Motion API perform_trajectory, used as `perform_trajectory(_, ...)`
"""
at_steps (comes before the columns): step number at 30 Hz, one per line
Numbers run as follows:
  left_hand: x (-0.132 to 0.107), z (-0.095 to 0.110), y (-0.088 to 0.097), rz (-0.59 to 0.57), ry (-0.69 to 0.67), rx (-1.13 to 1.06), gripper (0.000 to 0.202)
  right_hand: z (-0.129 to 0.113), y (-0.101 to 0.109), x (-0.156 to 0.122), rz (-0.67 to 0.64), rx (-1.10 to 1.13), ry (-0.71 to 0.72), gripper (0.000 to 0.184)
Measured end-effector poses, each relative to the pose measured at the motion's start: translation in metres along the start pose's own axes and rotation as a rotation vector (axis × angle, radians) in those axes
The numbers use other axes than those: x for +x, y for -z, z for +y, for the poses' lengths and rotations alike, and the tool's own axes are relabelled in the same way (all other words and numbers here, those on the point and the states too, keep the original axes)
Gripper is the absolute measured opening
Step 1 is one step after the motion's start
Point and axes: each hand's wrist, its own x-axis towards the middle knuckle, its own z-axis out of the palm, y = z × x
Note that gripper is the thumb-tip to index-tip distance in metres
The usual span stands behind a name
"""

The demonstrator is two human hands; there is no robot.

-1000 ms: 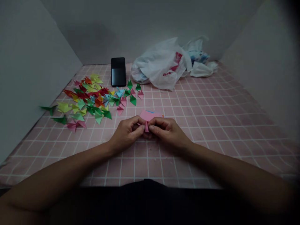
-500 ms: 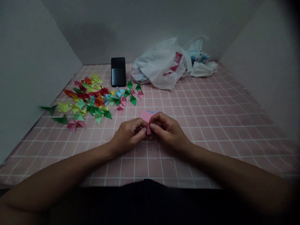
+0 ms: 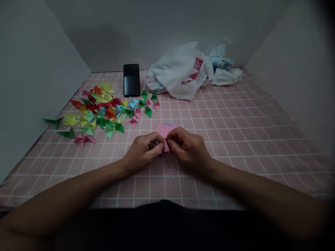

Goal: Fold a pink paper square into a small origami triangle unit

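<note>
Here the left hand point(image 3: 142, 151) and the right hand point(image 3: 187, 146) meet low over the pink gridded table cover point(image 3: 235, 139), both pinched shut on a small folded slip of pink paper point(image 3: 165, 145) that stands up between the thumbs and forefingers. It looks like a fold being pressed in, the slip already narrowed to a strip; the next move likely calls for a firm crease along its length with the edges kept lined up, and the fingertips crowd it so closely that the exact fold cannot be made out. Just behind the hands lies a small flat stack of pink and blue paper sheets point(image 3: 163, 128), touching or nearly touching the right knuckles. To the left and farther back, well apart from the hands, spreads a scattered heap of folded paper triangles in green, red, yellow and pink point(image 3: 102, 111), reaching almost to the left grey wall panel point(image 3: 31, 90). A black phone point(image 3: 131, 80) stands upright at the far edge, beside a crumpled white plastic bag point(image 3: 180, 73). The cover to the right of the hands and toward the near edge gives open room for moving.
</note>
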Motion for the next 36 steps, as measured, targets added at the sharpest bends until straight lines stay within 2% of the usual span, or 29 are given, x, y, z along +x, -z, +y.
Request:
perform_trajectory(6, 0.0003, -0.0009, -0.0005, 0.022, -0.008, 0.005, 0.011, 0.0008, -0.0003, -0.0001, 0.001, -0.005, 0.012, 0.009)
perform_trajectory(19, -0.0007, 0.0034, -0.0002, -0.009, -0.022, -0.028, 0.01, 0.0, -0.0002, 0.0008, 0.009, -0.087, 0.087, 0.015)
perform_trajectory(29, -0.0005, -0.0019, -0.0011, 0.011, -0.013, -0.061, 0.01, 0.0006, -0.0025, 0.0, 0.12, -0.107, 0.178, 0.018)
perform_trajectory(32, -0.0003, -0.0005, -0.0007, 0.047, -0.016, -0.061, 0.01, 0.0021, -0.0035, 0.0005, 0.139, -0.086, 0.147, 0.013)
perform_trajectory(36, -0.0003, 0.0012, -0.001, 0.064, 0.039, -0.188, 0.011, 0.0043, -0.0041, 0.0013, 0.145, 0.064, 0.04, 0.009)
